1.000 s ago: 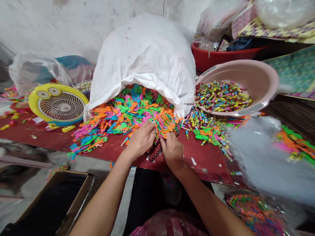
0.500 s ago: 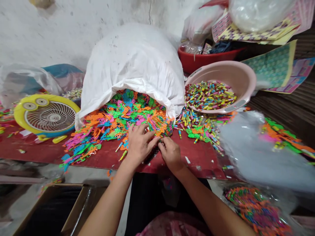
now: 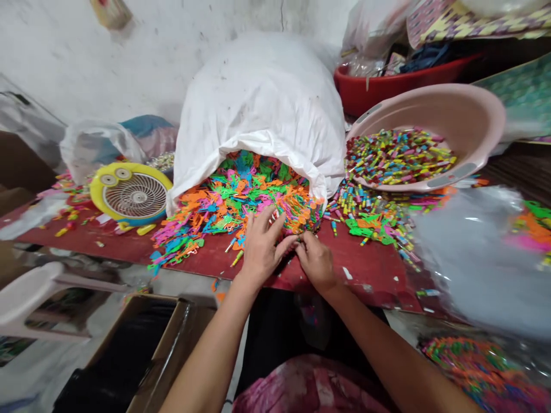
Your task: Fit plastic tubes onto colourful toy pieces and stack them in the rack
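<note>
My left hand (image 3: pixel 263 246) is over the red tabletop (image 3: pixel 374 278) with its fingers spread toward the pile. Its thumb reaches across to the fingertips of my right hand (image 3: pixel 317 261). My right thumb and fingers are pinched together on something small and dark that I cannot make out. Just beyond the hands, a heap of coloured plastic pieces (image 3: pixel 241 198) in orange, green, blue and pink spills from a big white sack (image 3: pixel 262 86). A few small striped tubes lie by my left wrist.
A yellow cartoon fan (image 3: pixel 138 197) stands left of the sack. On the right are a pink basin (image 3: pixel 477 115) of striped tubes, a red basin (image 3: pixel 400 86) behind it, and clear plastic bags (image 3: pixel 469 258). Below left are an open carton (image 3: pixel 172 338) and a pale stool (image 3: pixel 30 292).
The view has swung left, so the table's things appear further right and the stool shows. My left index finger and thumb have moved further apart; both hands stay close together before the pile.
</note>
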Tool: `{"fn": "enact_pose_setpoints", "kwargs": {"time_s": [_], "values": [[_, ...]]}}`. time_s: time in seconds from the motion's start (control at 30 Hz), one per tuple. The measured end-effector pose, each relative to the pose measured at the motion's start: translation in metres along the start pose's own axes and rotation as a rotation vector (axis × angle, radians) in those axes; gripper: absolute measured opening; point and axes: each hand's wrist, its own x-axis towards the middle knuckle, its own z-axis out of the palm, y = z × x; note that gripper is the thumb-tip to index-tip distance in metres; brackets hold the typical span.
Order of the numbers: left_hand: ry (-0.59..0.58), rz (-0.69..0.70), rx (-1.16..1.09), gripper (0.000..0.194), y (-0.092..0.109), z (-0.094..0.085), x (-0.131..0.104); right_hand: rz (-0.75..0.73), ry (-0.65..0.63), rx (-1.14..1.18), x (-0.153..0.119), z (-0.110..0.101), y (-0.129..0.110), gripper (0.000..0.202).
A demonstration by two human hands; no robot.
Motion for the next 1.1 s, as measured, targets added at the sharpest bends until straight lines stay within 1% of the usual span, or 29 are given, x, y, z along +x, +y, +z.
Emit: {"fn": "enact_pose_setpoints", "kwargs": {"time_s": [0.03, 0.07, 0.1, 0.13, 0.17, 0.2, 0.23, 0.27, 0.3, 0.33, 0.37, 0.47, 0.6, 0.67, 0.73, 0.77, 0.83, 0.87, 0.93, 1.0, 1.03, 1.1], "values": [[0.062, -0.045, -0.008, 0.038, -0.006, -0.005, -0.01, -0.003, -0.02, 0.033, -0.002, -0.002, 0.001, 0.014], [0.143, -0.125, -0.011, 0.034, -0.013, -0.009, -0.022, -0.001, -0.039, 0.068, -0.004, -0.004, 0.003, 0.016], [0.257, -0.244, -0.003, 0.028, -0.023, -0.012, -0.035, 0.01, -0.049, 0.097, -0.007, -0.006, 0.005, 0.019], [0.337, -0.381, 0.015, 0.025, -0.033, -0.013, -0.049, 0.029, -0.046, 0.117, -0.01, -0.008, 0.008, 0.022], [0.355, -0.523, 0.022, 0.025, -0.044, -0.012, -0.062, 0.051, -0.033, 0.128, -0.014, -0.009, 0.011, 0.024], [0.296, -0.633, 0.008, 0.026, -0.054, -0.009, -0.074, 0.066, -0.019, 0.133, -0.017, -0.01, 0.014, 0.024], [0.174, -0.687, -0.027, 0.025, -0.063, -0.005, -0.084, 0.071, -0.011, 0.137, -0.02, -0.011, 0.017, 0.022], [0.053, -0.696, -0.036, 0.025, -0.07, -0.001, -0.092, 0.066, -0.011, 0.142, -0.023, -0.011, 0.019, 0.02], [-0.039, -0.691, -0.032, 0.026, -0.075, 0.004, -0.097, 0.054, -0.02, 0.148, -0.024, -0.011, 0.021, 0.018], [-0.106, -0.686, -0.029, 0.026, -0.078, 0.008, -0.101, 0.04, -0.03, 0.154, -0.026, -0.011, 0.022, 0.016], [-0.139, -0.688, -0.025, 0.025, -0.079, 0.011, -0.103, 0.029, -0.039, 0.158, -0.026, -0.011, 0.022, 0.016], [-0.146, -0.731, -0.055, 0.022, -0.081, 0.014, -0.103, -0.002, -0.067, 0.153, -0.026, -0.01, 0.023, 0.016], [-0.109, -0.747, -0.107, 0.017, -0.084, 0.004, -0.11, -0.063, -0.086, 0.112, -0.026, -0.012, 0.024, 0.016], [-0.061, -0.765, -0.12, 0.02, -0.083, -0.002, -0.119, -0.093, -0.086, 0.088, -0.029, -0.014, 0.023, 0.017], [0.046, -0.793, -0.175, 0.026, -0.075, -0.006, -0.129, -0.109, -0.071, 0.061, -0.034, -0.017, 0.016, 0.018], [0.111, -0.807, -0.22, 0.028, -0.068, -0.007, -0.134, -0.112, -0.063, 0.053, -0.038, -0.018, 0.011, 0.018], [0.232, -0.821, -0.32, 0.03, -0.048, -0.007, -0.141, -0.123, -0.071, 0.08, -0.045, -0.019, -0.004, 0.018], [0.257, -0.813, -0.354, 0.029, -0.035, -0.006, -0.143, -0.137, -0.095, 0.12, -0.049, -0.02, -0.012, 0.017], [0.267, -0.753, -0.393, 0.025, -0.006, -0.002, -0.142, -0.18, -0.164, 0.231, -0.054, -0.02, -0.027, 0.017], [0.236, -0.631, -0.422, 0.017, 0.02, 0.004, -0.138, -0.205, -0.212, 0.315, -0.056, -0.02, -0.036, 0.022], [0.221, -0.565, -0.431, 0.014, 0.03, 0.008, -0.135, -0.204, -0.221, 0.343, -0.056, -0.021, -0.037, 0.024], [0.205, -0.456, -0.428, 0.011, 0.043, 0.016, -0.13, -0.189, -0.239, 0.386, -0.056, -0.024, -0.035, 0.022]]}}
